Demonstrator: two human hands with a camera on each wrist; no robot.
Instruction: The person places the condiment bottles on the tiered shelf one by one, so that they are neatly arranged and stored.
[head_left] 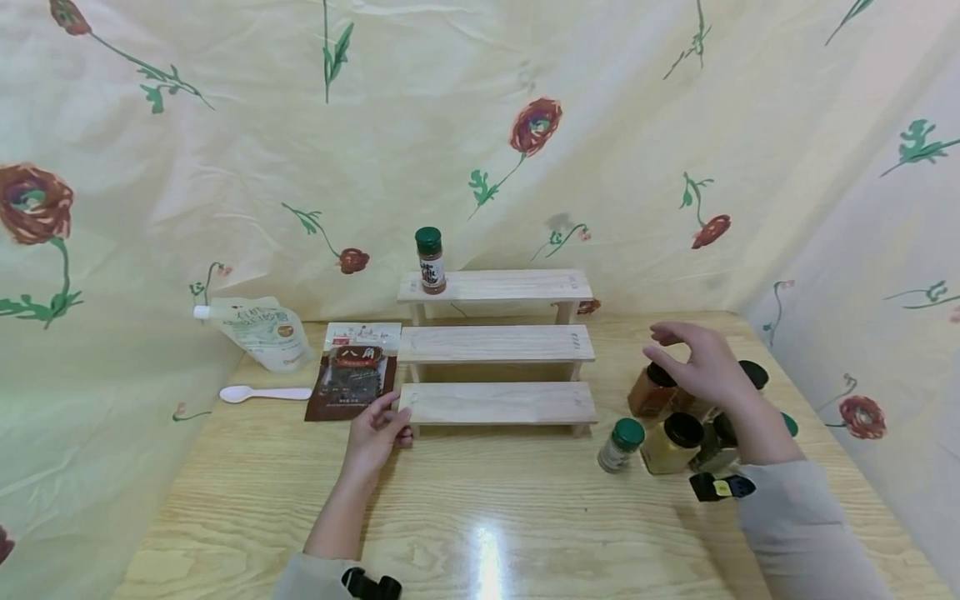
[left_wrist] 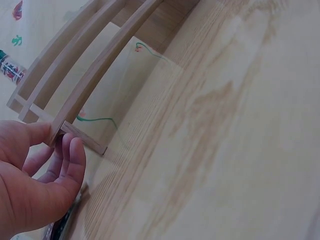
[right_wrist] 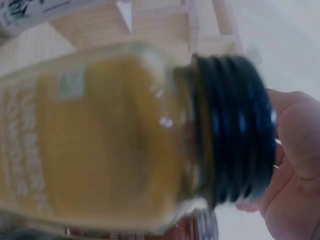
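At the left front corner of a three-step wooden shelf rack [head_left: 498, 404], my left hand [head_left: 377, 429] pinches the end of the lowest board, thumb on top and fingers below, as the left wrist view shows. Over a cluster of spice jars my right hand [head_left: 705, 362] hovers, its fingers curved and apart with nothing between them. Below it stand a black-lidded jar of reddish-brown spice [head_left: 649, 398] and a turmeric powder jar [right_wrist: 105, 140], which looms large in the right wrist view. Some jars are partly hidden by my right arm. A green-capped spice bottle [head_left: 431, 271] stands on the top step's left end.
A small green-capped bottle [head_left: 615, 457] stands left of the turmeric jar. Left of the rack lie a brown spice packet [head_left: 354, 375] and a white spoon [head_left: 262, 393]. A white spouted pouch [head_left: 262, 333] leans against the flowered cloth at the back.
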